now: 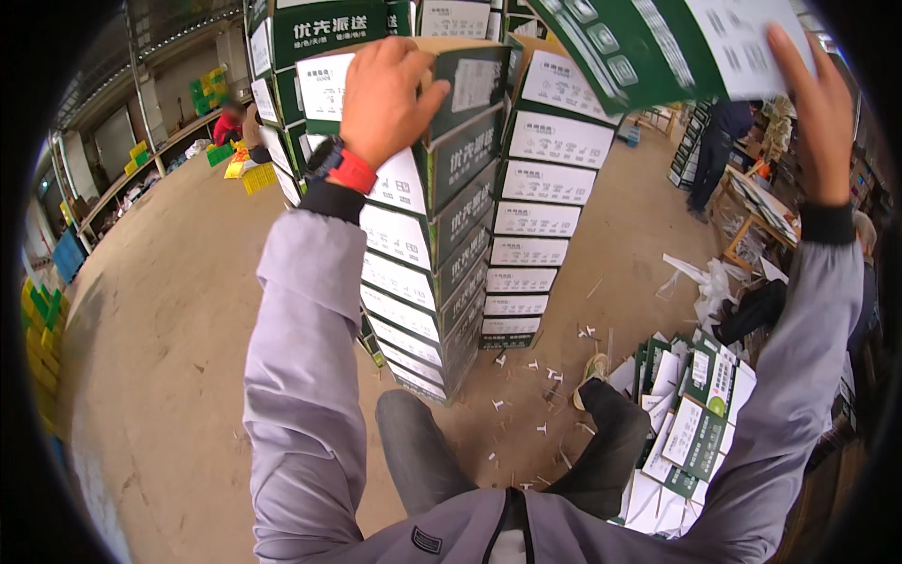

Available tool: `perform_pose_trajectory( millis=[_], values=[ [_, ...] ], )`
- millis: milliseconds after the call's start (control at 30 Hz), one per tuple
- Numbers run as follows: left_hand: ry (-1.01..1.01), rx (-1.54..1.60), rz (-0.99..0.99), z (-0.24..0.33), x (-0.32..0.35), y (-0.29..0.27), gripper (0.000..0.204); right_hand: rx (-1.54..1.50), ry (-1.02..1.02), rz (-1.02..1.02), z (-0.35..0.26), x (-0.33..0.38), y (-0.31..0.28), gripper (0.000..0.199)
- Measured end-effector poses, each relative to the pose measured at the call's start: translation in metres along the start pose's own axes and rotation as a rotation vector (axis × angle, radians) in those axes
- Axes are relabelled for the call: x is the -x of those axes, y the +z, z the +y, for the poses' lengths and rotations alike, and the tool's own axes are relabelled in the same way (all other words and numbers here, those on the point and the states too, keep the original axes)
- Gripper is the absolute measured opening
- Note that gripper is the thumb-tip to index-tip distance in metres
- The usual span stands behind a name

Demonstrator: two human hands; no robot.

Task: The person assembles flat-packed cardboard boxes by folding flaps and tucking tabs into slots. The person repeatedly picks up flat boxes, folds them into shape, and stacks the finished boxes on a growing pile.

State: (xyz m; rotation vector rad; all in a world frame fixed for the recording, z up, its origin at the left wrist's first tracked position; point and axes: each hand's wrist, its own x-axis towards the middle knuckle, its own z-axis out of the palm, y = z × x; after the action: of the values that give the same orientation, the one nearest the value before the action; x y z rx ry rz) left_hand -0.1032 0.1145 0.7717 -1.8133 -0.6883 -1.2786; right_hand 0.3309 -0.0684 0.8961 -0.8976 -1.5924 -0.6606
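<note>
My left hand point(390, 108), with a red and black watch on its wrist, is bent over the upper edge of the top carton point(470, 85) on a tall stack, fingers curled on its brown top. In the upper right my right hand point(819, 113) grips the white end of a green and white cardboard carton point(658, 47), which is tilted and cut off by the frame's top. Its far side and some of my fingers are hidden. Just behind the near stack stands a second column of like cartons point(545, 179).
Flattened green and white cartons point(691, 414) lie in a pile beside my right leg. White scraps point(540, 428) litter the floor. A person in dark clothes point(719, 141) stands by a wooden table point(752, 207). Yellow and green crates point(42, 348) line the left; people sit farther back.
</note>
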Motion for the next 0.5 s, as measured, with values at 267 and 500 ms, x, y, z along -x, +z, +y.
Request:
perform_pose_trajectory(
  millis=[267,500],
  values=[
    [-0.081,-0.041,0.033,0.045,-0.001,-0.024,0.028,0.089,-0.346,0.099,-0.112,-0.113,0.138,0.029],
    [-0.144,0.033,0.035,0.058,0.001,-0.023,0.029,0.128,-0.513,-0.151,-0.177,-0.134,0.196,0.032]
  ],
)
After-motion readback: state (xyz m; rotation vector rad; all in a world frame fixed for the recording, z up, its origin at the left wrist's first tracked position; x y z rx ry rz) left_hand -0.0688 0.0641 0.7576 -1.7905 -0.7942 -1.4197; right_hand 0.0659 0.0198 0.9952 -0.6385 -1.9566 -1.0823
